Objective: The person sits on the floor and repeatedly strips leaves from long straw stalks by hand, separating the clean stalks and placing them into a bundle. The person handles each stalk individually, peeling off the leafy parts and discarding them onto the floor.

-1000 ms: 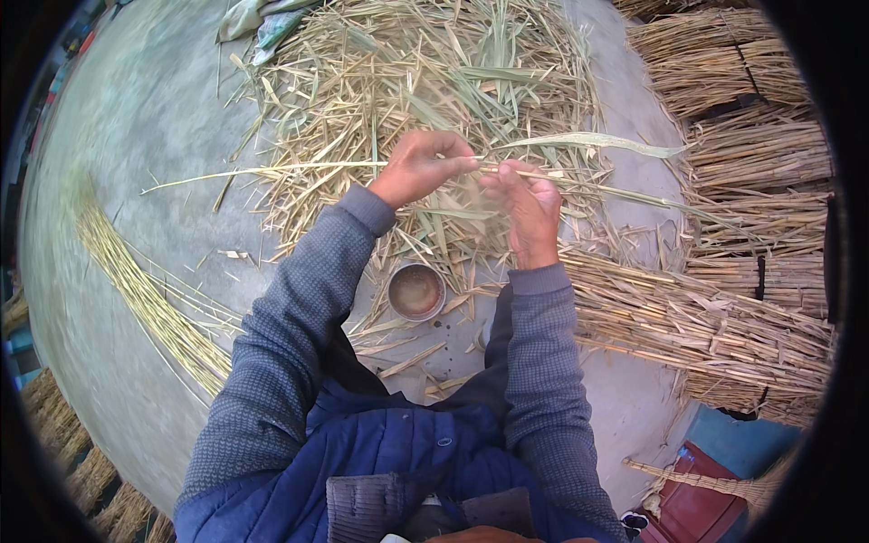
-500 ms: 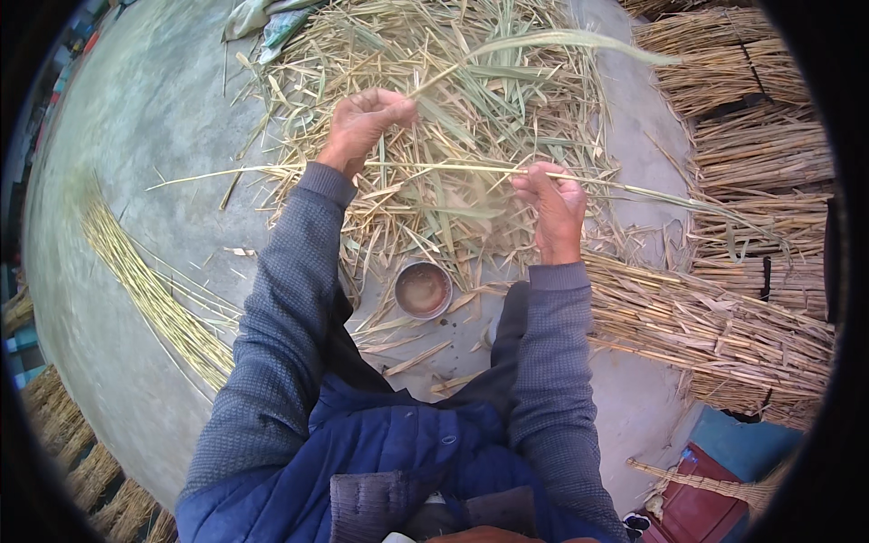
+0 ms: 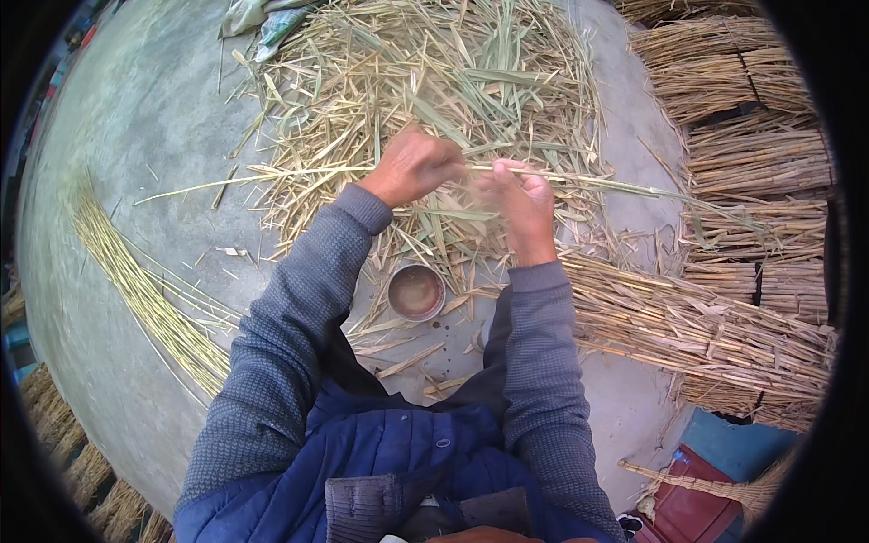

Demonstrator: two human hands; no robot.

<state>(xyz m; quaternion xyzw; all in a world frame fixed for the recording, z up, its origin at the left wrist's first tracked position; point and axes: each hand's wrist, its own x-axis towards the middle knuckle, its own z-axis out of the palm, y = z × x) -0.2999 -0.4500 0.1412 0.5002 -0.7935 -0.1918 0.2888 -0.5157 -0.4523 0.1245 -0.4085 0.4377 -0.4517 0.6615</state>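
Pinching one stalk (image 3: 579,180): right hand (image 3: 522,206), grip closed; left hand (image 3: 415,166) at stalk, grip unclear; one bowl (image 3: 396,302) nearby.

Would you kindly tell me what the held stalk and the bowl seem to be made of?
Stalk: probably reed or grass stem, fairly smooth, judging by its thin, yellowish, tapering length.
Bowl: perhaps dull metal, since its thin rim is greyish; plastic remains possible.

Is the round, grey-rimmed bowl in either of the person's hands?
No: the bowl stands on the smooth grey floor, while the left hand and right hand are at a long, thin, yellow-green stalk.
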